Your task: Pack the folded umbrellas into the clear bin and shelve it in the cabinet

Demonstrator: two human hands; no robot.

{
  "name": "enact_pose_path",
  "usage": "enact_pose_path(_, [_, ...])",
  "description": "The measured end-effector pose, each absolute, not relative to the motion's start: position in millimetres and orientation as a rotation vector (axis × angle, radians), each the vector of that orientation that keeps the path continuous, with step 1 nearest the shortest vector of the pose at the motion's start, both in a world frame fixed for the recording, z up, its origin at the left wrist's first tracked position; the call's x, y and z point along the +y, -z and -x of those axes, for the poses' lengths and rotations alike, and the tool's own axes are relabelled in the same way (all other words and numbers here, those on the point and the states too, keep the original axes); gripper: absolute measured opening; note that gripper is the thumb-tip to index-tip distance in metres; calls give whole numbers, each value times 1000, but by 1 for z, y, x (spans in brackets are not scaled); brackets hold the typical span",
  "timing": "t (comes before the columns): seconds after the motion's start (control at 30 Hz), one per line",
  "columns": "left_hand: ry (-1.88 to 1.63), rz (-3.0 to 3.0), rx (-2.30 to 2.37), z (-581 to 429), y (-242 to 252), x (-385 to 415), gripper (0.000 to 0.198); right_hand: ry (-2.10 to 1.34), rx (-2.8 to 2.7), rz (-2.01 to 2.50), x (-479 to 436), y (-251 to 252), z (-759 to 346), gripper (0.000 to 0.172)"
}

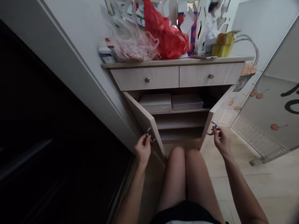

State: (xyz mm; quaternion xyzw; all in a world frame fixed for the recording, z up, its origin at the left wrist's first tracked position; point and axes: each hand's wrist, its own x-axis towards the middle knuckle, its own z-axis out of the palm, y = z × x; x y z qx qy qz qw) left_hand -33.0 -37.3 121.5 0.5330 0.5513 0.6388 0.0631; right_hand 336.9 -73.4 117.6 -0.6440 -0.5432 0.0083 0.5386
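Two doors of a pale wood cabinet stand partly open in front of my knees. My left hand (143, 149) is closed on the curved metal handle (148, 132) of the left cabinet door (142, 113). On the other side, my right hand (221, 140) pinches the metal handle (214, 124) of the right cabinet door (213, 113). Between the doors, the upper shelf holds a white box (156, 102) and a clear plastic container (187, 102). A dark thing beside the container is too shadowed to name. Lower shelves (179, 121) show below them.
Two drawers with round knobs (147, 80) sit above the doors. On the cabinet top are a red plastic bag (164, 34), a pinkish clear bag (137, 46), a white bottle (106, 54), a phone-like slab (203, 57) and a yellow package (223, 44). A decorated panel (275, 102) stands at right.
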Motion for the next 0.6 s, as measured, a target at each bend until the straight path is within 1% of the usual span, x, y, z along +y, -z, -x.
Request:
enact_pose_path(0.17, [-2025, -1510, 1845, 68, -117, -55, 40, -66, -1186, 1581, -100, -119, -356, 55])
enact_pose_path(0.33, [-2121, -1370, 2032, 109, -112, -67, 39, 79, -1062, 1751, -126, -115, -388, 58])
enact_pose_path(0.47, [-2158, -1272, 2134, 141, -111, -70, 38, 156, -898, 1882, -143, -113, -423, 51])
enact_pose_path(0.6, [-2145, -1195, 2209, 164, -113, -71, 34, 130, -844, 1922, -157, -119, -454, 35])
